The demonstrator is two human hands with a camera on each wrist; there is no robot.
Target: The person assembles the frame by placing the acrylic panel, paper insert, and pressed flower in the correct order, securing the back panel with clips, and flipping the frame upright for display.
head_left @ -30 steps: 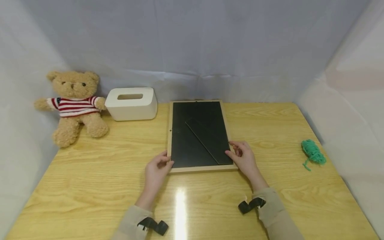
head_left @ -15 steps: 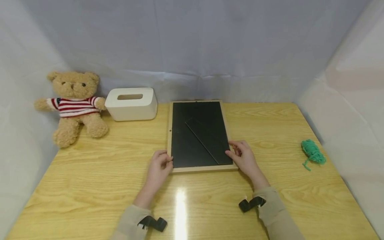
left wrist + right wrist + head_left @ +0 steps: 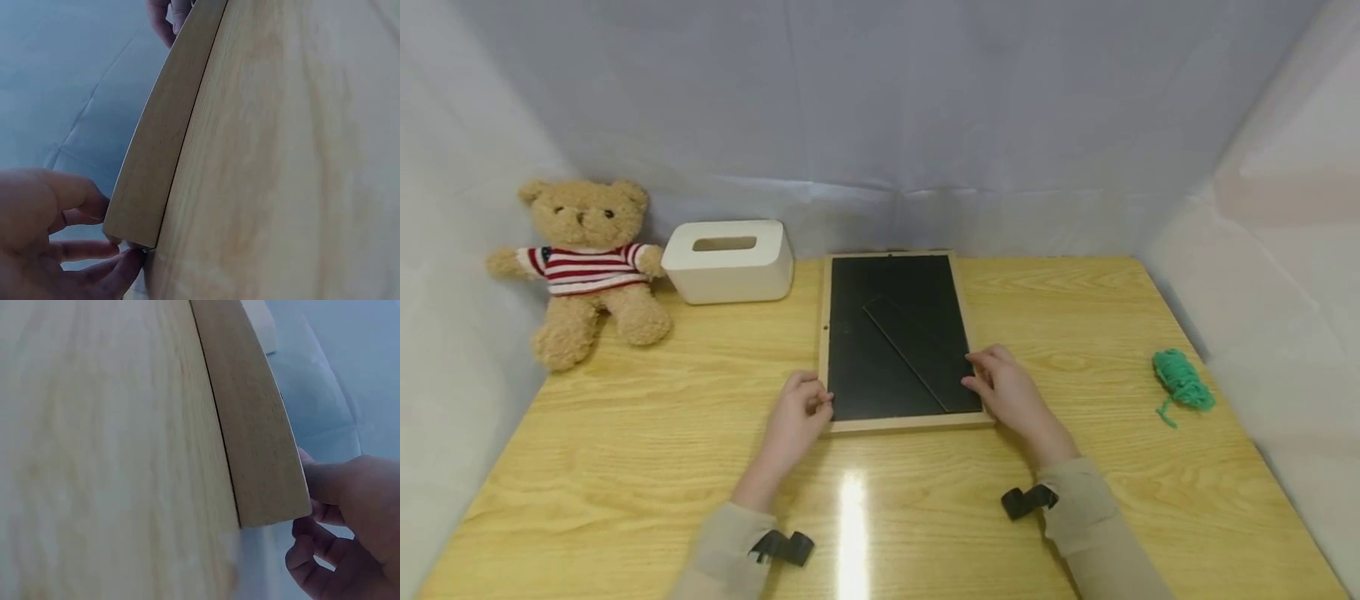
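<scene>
Head view | Left hand (image 3: pixel 793 417), right hand (image 3: pixel 1015 400) pinch framed black panel (image 3: pixel 880 367) at its sides, by far edge of surface (image 3: pixel 625 467) | likely light, stiff; best held by wooden rim (image 3: pixel 910 422)

Sleeves (image 3: pixel 722 550): cut off by the head view's lower edge. Left hand (image 3: pixel 34 228), right hand (image 3: pixel 372 525): cropped at the outer edges of their wrist views. Board (image 3: pixel 868 358): underside hidden.

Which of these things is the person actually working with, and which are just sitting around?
Seems part of the job:
- black board with a wooden frame
- left hand, at the board's left edge
- right hand, at its right edge

Apparently just lying about:
- teddy bear
- white tissue box
- green yarn
</scene>
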